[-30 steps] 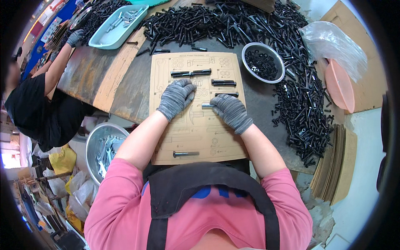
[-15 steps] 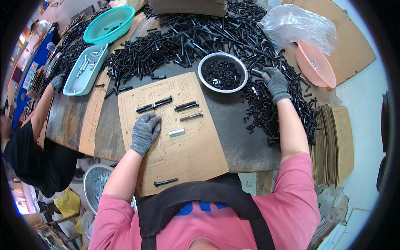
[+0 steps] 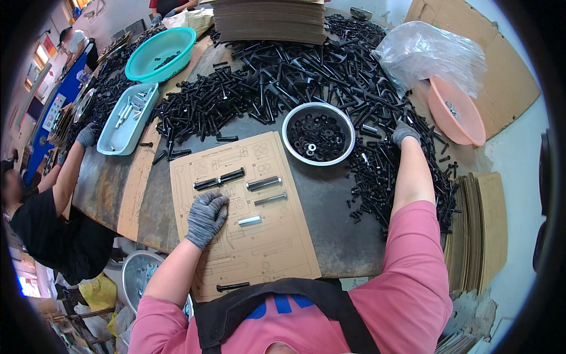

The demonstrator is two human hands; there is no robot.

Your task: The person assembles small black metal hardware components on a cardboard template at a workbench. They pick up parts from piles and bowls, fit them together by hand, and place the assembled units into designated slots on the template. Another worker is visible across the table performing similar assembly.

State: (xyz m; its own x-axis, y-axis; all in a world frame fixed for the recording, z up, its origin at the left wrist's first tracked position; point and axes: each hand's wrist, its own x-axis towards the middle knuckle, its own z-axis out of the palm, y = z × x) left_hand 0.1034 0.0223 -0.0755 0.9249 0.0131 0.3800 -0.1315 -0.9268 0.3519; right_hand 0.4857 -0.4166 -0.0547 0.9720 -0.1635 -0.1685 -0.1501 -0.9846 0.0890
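My left hand [image 3: 206,219], in a grey knit glove, rests on a printed cardboard sheet [image 3: 277,256] with its fingers curled together. Whatever they may hold is hidden. Beside it on the sheet lie a long black bolt [image 3: 219,179], a thick black bolt with a silvery end [image 3: 263,183], a thinner bolt [image 3: 270,199] and a silver sleeve [image 3: 249,220]. Another black bolt [image 3: 233,287] lies near the sheet's front edge. Further right, my gloved right hand [image 3: 405,133] reaches into a heap of black bolts [image 3: 383,177]; its fingertips are hidden there.
A metal bowl [image 3: 286,147] of black washers and nuts stands beside the sheet. Left are a pale blue tray [image 3: 114,147] and a green basin [image 3: 132,69]; right, a pink basin [image 3: 457,121] under plastic film [image 3: 433,53]. Stacked cardboard [image 3: 268,23] stands behind. A co-worker [image 3: 59,230] works at left.
My right hand has moved further right and deeper into the bolt heap, away from the metal bowl. My left hand stays on the sheet. The whole view has tilted upward.
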